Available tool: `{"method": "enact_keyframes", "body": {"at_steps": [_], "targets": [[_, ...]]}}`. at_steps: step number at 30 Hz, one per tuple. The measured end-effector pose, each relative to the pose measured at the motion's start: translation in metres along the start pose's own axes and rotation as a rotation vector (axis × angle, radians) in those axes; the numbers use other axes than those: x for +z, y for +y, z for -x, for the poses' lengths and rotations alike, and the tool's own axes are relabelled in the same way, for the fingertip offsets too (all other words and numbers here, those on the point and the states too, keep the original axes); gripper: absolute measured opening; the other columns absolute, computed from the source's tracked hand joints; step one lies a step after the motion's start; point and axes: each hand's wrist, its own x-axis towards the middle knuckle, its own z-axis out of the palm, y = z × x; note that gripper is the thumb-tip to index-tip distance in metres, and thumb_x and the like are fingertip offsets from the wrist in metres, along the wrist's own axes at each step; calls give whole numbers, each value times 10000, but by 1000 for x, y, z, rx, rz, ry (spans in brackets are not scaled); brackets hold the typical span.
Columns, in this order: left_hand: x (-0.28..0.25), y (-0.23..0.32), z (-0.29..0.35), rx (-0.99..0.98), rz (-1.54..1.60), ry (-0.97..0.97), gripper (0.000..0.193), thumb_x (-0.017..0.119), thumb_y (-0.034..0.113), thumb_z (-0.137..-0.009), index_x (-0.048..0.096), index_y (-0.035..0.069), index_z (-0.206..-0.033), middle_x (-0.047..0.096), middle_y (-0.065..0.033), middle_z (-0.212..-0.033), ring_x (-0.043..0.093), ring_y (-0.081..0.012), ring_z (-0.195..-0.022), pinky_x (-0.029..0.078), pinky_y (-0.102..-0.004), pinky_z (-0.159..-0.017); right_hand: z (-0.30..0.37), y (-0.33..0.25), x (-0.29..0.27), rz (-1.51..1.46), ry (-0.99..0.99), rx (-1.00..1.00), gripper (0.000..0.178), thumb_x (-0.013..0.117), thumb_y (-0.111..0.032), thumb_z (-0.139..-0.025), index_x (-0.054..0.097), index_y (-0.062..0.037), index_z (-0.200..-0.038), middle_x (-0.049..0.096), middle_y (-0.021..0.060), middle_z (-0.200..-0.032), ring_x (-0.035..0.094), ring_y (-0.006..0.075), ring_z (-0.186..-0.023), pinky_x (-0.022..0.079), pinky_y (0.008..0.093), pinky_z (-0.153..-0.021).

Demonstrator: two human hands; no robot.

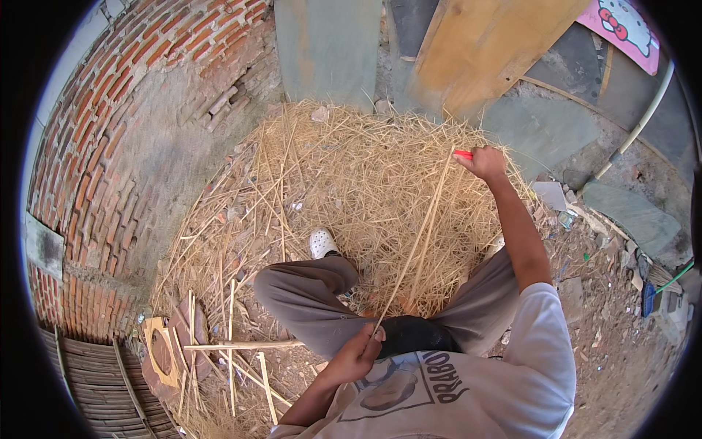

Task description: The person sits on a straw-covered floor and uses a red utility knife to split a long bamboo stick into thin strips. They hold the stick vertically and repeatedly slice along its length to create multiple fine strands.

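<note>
- A long, thin pale strip point(414, 252) slants through the middle of the frame, from the lower centre up toward the upper right of centre.
- The left hand point(357, 354), lower centre, has its grip clamped on the strip's lower end, fingers folded around it.
- The right hand point(485, 162), upper right of centre, has its grip closed around a small red object point(463, 154), mostly hidden by the fingers; the strip's upper end lies right by it, though I cannot tell whether they touch.
- Beneath the strip, a heap of straw-coloured shavings point(344, 172) spreads over the centre and upper centre.
- A white perforated shoe point(322, 243) rests against the heap, left of centre.
- At lower left, pale sticks point(232, 351) cross one another near a wooden piece with a round hole point(174, 373).
- A brick wall point(110, 139) fills the upper left.
- Flat boards point(329, 55) stand along the top; a pink panel point(610, 29) sits at upper right.
</note>
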Motion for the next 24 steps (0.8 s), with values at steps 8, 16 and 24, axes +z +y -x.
{"method": "enact_keyframes", "body": {"at_steps": [8, 16, 24], "targets": [[-9, 0, -5, -79, 90, -58, 116, 417, 174, -1042, 462, 79, -993, 393, 23, -732, 361, -68, -663, 336, -237, -605, 1, 14, 13, -52, 73, 28, 838, 388, -843, -801, 700, -72, -707, 664, 141, -660, 678, 280, -637, 530, 434, -587], [-20, -13, -12, -175, 594, -99, 162, 397, 223, -1064, 485, 100, -1007, 335, 50, -602, 306, -62, -511, 259, -234, -471, -24, 44, 34, -619, 193, 578, 952, 358, -857, -804, 669, 36, -693, 655, 208, -699, 636, 333, -706, 490, 471, -725], [-30, -2, 20, -258, 584, 60, 190, 430, 246, -1053, 531, 107, -972, 352, 47, -608, 303, -69, -521, 271, -236, -482, -20, 31, 7, -832, 69, 443, 948, 380, -813, -842, 668, 88, -912, 645, 215, -764, 618, 298, -758, 451, 453, -744]]}}
